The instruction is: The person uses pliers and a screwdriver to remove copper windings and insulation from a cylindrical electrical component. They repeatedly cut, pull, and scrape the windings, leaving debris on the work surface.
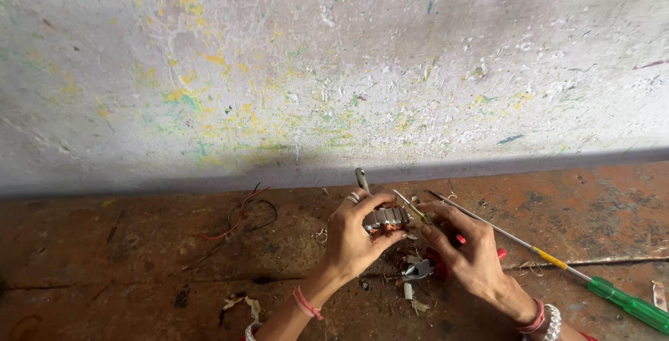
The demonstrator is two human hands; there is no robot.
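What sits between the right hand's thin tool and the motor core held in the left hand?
Nothing visible: the left hand grips the motor core, and the right hand brings its thin tool straight to it.

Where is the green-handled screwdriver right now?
In the head view, the green-handled screwdriver lies on the workbench at lower right, just beyond the right hand.

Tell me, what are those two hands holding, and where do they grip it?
The left hand grips a small motor core by its side. The right hand pinches a thin metal tool near its lower end.
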